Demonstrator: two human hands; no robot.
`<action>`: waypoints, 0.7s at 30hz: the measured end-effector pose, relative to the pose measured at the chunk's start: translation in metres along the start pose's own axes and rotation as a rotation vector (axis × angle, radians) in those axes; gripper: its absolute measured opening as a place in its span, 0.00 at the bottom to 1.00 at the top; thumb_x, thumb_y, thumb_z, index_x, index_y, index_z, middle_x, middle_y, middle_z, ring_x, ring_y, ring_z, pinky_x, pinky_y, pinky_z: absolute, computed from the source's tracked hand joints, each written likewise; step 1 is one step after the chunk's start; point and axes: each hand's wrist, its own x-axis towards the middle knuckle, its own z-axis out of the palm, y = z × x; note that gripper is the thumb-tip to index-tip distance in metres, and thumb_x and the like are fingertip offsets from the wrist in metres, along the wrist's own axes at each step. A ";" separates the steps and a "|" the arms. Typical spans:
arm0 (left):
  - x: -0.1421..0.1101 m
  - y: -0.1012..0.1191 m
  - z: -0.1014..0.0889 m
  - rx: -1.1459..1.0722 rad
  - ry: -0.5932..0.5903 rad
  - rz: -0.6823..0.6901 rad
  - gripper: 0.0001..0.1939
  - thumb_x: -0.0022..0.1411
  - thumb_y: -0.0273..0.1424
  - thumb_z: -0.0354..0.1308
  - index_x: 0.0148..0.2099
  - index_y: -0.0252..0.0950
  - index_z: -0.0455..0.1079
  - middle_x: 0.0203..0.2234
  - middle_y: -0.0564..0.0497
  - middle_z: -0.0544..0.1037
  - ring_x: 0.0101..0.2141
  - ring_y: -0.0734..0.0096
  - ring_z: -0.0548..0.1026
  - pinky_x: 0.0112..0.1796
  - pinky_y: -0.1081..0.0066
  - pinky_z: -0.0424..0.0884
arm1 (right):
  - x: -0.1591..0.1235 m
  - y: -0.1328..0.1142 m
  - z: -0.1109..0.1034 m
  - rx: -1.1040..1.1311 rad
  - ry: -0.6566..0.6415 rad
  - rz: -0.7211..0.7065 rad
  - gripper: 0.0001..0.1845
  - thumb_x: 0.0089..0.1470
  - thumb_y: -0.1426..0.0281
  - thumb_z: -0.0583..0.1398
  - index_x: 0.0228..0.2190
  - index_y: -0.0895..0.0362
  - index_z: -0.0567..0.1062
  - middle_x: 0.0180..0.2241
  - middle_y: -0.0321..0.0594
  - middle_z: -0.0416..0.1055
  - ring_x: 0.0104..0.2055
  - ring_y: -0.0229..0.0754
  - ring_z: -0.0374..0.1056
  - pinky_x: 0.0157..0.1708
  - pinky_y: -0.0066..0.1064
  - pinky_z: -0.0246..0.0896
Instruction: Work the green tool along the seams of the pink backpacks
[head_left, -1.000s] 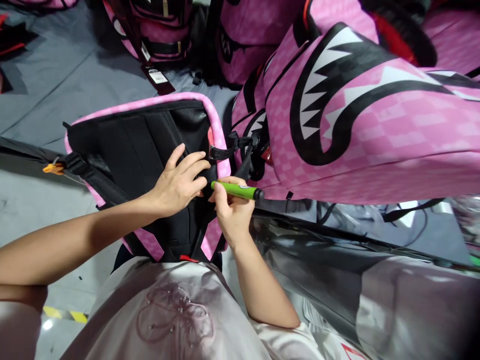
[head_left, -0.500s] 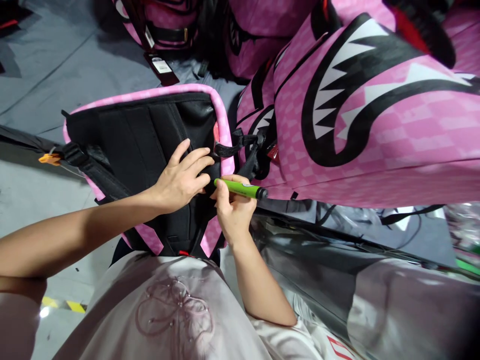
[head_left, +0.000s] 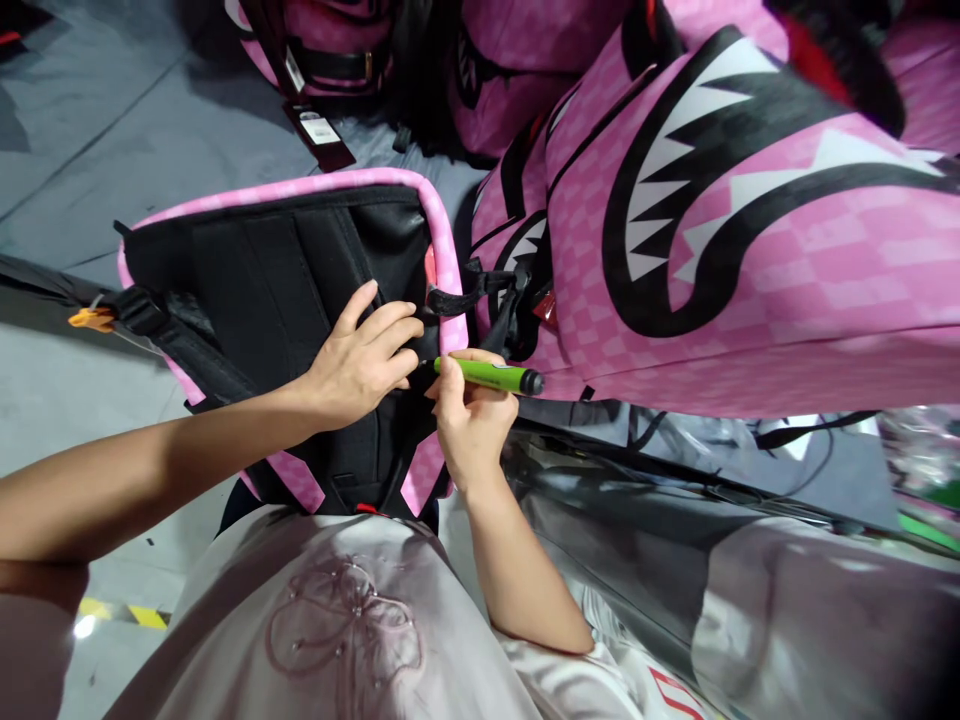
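Observation:
A backpack [head_left: 247, 270] with a black back panel and pink checkered edging lies against my body, back side up. My left hand [head_left: 364, 350] rests on the black panel near its right edge, fingers spread and partly bent. Close beside it, my right hand [head_left: 476, 410] grips a green marker [head_left: 495, 375] with a black end. The marker lies nearly level, its thin tip pointing left at the panel by my left fingertips. What the tip touches is too small to make out. A black strap [head_left: 457, 300] loops out at the right edge of the backpack.
Large pink bags [head_left: 825, 260] with shark-mouth prints are piled to the right and at the back. A dark hang tag [head_left: 322, 135] lies on the grey table cover [head_left: 97, 120]. An orange clip [head_left: 91, 318] hangs at the left. Clear plastic [head_left: 705, 440] lies at the right.
The marker and my right hand have shifted slightly right, and the tip now shows. The backpack's left side sits slightly farther left. My left hand stays nearly still on the panel.

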 end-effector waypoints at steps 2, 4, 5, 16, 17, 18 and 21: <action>0.000 0.000 0.001 -0.008 0.012 0.003 0.06 0.69 0.31 0.57 0.39 0.37 0.74 0.53 0.46 0.75 0.61 0.55 0.68 0.67 0.39 0.58 | 0.000 0.000 0.000 0.005 0.011 0.006 0.12 0.66 0.60 0.57 0.36 0.55 0.71 0.35 0.41 0.76 0.26 0.37 0.73 0.28 0.30 0.71; -0.001 -0.001 0.003 -0.003 0.029 0.010 0.05 0.69 0.31 0.58 0.39 0.37 0.74 0.53 0.46 0.75 0.61 0.55 0.68 0.67 0.39 0.58 | 0.000 0.000 0.000 0.010 0.000 0.007 0.12 0.66 0.60 0.58 0.36 0.55 0.71 0.35 0.41 0.76 0.26 0.37 0.73 0.28 0.30 0.71; -0.001 -0.001 0.003 0.006 0.037 0.015 0.05 0.68 0.31 0.59 0.39 0.37 0.74 0.53 0.46 0.75 0.61 0.54 0.68 0.68 0.39 0.57 | 0.000 0.001 0.000 0.005 0.003 0.009 0.12 0.66 0.60 0.57 0.36 0.55 0.71 0.35 0.40 0.76 0.26 0.37 0.73 0.28 0.30 0.71; 0.000 -0.002 0.001 0.084 -0.003 0.035 0.08 0.71 0.35 0.55 0.41 0.38 0.72 0.52 0.49 0.75 0.59 0.58 0.69 0.68 0.41 0.57 | 0.000 0.002 -0.001 0.022 -0.012 0.033 0.13 0.66 0.59 0.57 0.36 0.55 0.71 0.32 0.39 0.75 0.25 0.37 0.72 0.27 0.29 0.70; 0.000 -0.002 0.001 0.079 0.001 0.035 0.08 0.71 0.35 0.54 0.41 0.38 0.72 0.52 0.49 0.75 0.59 0.58 0.69 0.68 0.41 0.56 | 0.000 0.001 0.000 0.024 -0.021 0.042 0.13 0.67 0.59 0.57 0.36 0.55 0.71 0.32 0.38 0.75 0.24 0.36 0.72 0.26 0.29 0.70; -0.001 -0.002 0.001 0.073 0.008 0.037 0.09 0.71 0.34 0.54 0.41 0.38 0.72 0.52 0.49 0.75 0.59 0.58 0.69 0.68 0.41 0.55 | 0.000 0.001 0.000 0.028 -0.020 0.044 0.13 0.67 0.59 0.57 0.36 0.55 0.71 0.32 0.39 0.75 0.23 0.36 0.71 0.26 0.29 0.70; 0.000 -0.003 0.001 0.058 -0.005 0.035 0.09 0.71 0.34 0.54 0.41 0.37 0.73 0.52 0.49 0.75 0.60 0.58 0.68 0.69 0.41 0.53 | -0.001 0.001 0.000 0.027 0.011 0.011 0.13 0.66 0.59 0.57 0.36 0.55 0.71 0.34 0.40 0.75 0.24 0.36 0.72 0.27 0.29 0.70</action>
